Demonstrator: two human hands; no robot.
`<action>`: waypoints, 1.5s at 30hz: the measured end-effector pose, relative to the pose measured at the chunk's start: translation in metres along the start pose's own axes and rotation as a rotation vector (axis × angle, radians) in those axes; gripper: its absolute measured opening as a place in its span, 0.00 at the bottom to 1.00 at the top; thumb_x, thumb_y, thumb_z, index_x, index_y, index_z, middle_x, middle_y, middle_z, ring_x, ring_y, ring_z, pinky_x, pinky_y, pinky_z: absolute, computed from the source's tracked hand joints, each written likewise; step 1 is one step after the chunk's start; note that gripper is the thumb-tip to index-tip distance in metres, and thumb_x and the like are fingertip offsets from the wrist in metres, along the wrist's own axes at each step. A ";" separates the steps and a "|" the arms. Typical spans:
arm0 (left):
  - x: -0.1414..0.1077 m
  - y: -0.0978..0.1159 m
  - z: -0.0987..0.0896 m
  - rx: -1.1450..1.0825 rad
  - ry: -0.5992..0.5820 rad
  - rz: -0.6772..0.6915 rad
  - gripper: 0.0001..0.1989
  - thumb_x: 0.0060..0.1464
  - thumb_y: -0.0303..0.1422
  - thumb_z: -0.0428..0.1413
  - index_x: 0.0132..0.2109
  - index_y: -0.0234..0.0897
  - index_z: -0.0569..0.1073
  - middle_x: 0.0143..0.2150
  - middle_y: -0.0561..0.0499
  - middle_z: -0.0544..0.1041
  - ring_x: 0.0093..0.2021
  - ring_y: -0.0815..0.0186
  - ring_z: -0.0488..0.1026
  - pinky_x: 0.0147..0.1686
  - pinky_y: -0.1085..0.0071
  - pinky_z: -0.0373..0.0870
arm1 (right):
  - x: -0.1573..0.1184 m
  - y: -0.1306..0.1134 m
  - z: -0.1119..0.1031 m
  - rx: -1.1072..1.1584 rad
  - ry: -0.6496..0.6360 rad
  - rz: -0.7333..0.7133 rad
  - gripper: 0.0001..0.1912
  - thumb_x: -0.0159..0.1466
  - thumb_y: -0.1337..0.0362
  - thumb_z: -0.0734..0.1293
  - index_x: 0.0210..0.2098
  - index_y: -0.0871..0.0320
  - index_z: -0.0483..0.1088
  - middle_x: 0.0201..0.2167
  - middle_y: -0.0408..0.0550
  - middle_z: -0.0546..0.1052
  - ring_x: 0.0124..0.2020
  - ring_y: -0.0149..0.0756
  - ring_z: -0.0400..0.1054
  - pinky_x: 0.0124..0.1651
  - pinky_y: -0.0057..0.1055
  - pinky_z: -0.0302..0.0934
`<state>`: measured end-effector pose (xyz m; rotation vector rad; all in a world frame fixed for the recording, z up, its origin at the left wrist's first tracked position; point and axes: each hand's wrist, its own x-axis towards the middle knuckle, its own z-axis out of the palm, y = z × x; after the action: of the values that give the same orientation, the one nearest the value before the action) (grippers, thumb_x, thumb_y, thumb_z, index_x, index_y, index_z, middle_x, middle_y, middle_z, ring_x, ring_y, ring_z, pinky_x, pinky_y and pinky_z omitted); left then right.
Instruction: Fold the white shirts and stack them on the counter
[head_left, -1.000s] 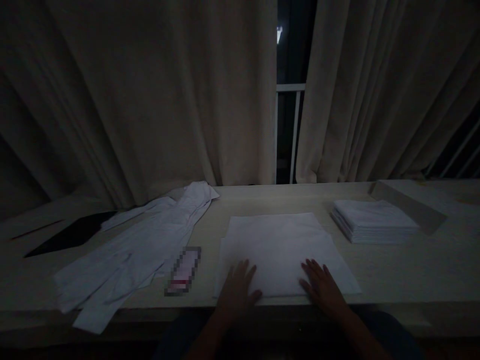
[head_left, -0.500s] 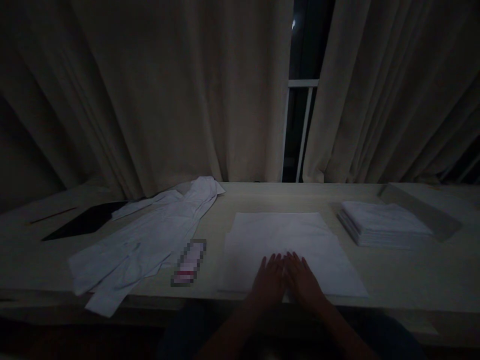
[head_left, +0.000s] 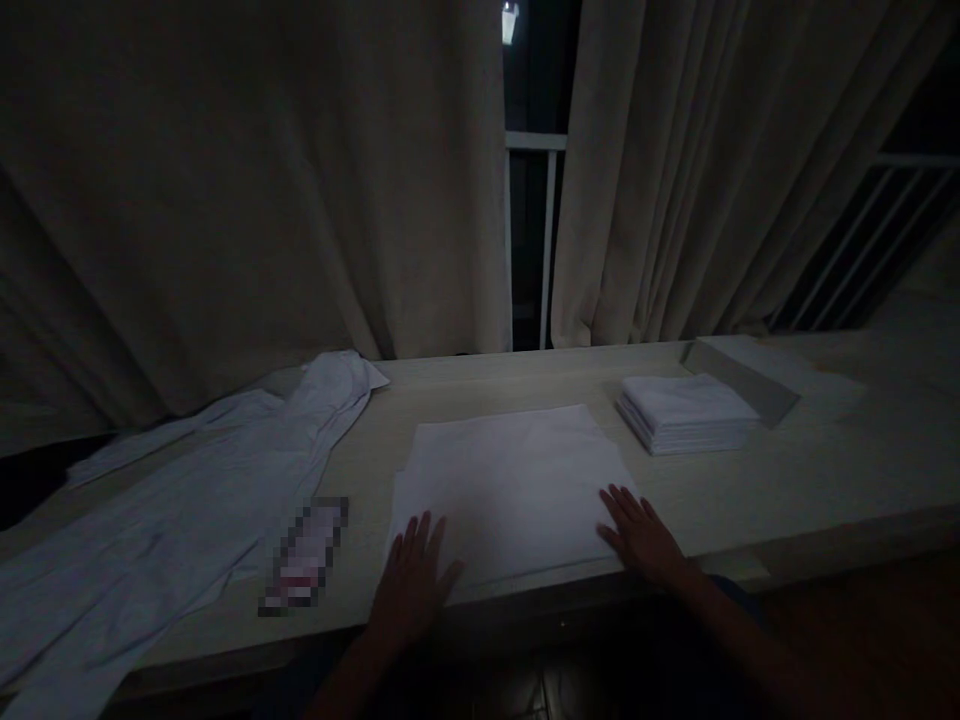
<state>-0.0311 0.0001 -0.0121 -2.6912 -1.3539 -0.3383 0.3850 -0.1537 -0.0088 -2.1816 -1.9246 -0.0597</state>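
Observation:
A folded white cloth (head_left: 510,490) lies flat near the front edge of the table, directly before me. My left hand (head_left: 412,575) rests at its near left corner, fingers spread. On the near right corner lies my right hand (head_left: 641,530), also with fingers apart and palm down. Neither hand grips anything. To the right, a neat stack of folded white cloths (head_left: 686,412) sits a little farther back. White garments or cloths (head_left: 225,490) lie loosely spread on the left, one end hanging over the front edge.
A pixelated flat object (head_left: 306,553) lies between the loose cloth and the folded one. Behind the stack is a pale board or box (head_left: 750,370). Long beige curtains (head_left: 420,200) hang along the table's back edge. A dark flat item (head_left: 45,475) shows at far left.
My hands have moved apart from the cloth's near middle, one to each side. The view has turned to the right, so everything on the table appears farther left.

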 end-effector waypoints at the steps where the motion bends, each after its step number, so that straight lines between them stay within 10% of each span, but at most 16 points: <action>1: -0.001 -0.003 0.000 0.006 -0.011 -0.005 0.38 0.59 0.55 0.40 0.68 0.38 0.52 0.71 0.42 0.49 0.70 0.50 0.43 0.64 0.48 0.49 | 0.000 0.002 0.000 -0.005 0.010 0.010 0.35 0.68 0.43 0.51 0.68 0.54 0.49 0.68 0.53 0.50 0.69 0.50 0.41 0.66 0.57 0.39; 7: 0.045 0.047 -0.016 -0.035 -0.039 0.153 0.34 0.60 0.52 0.38 0.67 0.40 0.57 0.71 0.44 0.50 0.70 0.50 0.44 0.65 0.46 0.44 | 0.033 -0.052 -0.006 0.041 0.010 -0.092 0.34 0.69 0.44 0.49 0.68 0.56 0.50 0.69 0.53 0.48 0.70 0.49 0.39 0.67 0.55 0.36; 15: 0.158 0.106 -0.001 -0.134 -0.097 0.276 0.29 0.64 0.38 0.32 0.68 0.34 0.54 0.68 0.41 0.58 0.69 0.53 0.51 0.64 0.48 0.47 | 0.147 -0.120 -0.006 0.146 -0.081 -0.207 0.29 0.72 0.55 0.43 0.67 0.59 0.52 0.68 0.52 0.54 0.69 0.43 0.43 0.67 0.46 0.39; 28: 0.257 0.055 0.043 -0.111 -0.069 0.231 0.31 0.64 0.47 0.32 0.68 0.39 0.55 0.70 0.44 0.52 0.70 0.52 0.46 0.65 0.48 0.41 | 0.262 -0.078 0.030 0.073 -0.117 -0.232 0.33 0.71 0.46 0.43 0.68 0.55 0.50 0.68 0.51 0.52 0.69 0.47 0.42 0.66 0.50 0.38; 38: 0.238 -0.116 0.049 0.030 -0.136 -0.044 0.35 0.62 0.52 0.30 0.69 0.38 0.51 0.71 0.43 0.49 0.69 0.48 0.46 0.61 0.44 0.47 | 0.261 0.056 0.035 0.085 -0.083 -0.047 0.41 0.66 0.37 0.43 0.68 0.58 0.49 0.69 0.54 0.48 0.69 0.50 0.40 0.66 0.52 0.36; 45: 0.232 -0.127 0.056 0.078 -0.089 -0.076 0.39 0.61 0.53 0.30 0.68 0.30 0.51 0.71 0.39 0.47 0.69 0.46 0.47 0.62 0.47 0.48 | 0.259 0.067 0.041 0.066 -0.055 0.024 0.44 0.66 0.36 0.43 0.68 0.62 0.47 0.69 0.57 0.47 0.70 0.51 0.38 0.67 0.54 0.31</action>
<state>0.0093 0.2679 -0.0095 -2.6253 -1.4638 -0.1710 0.4810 0.0997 -0.0108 -2.1845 -1.9007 0.0681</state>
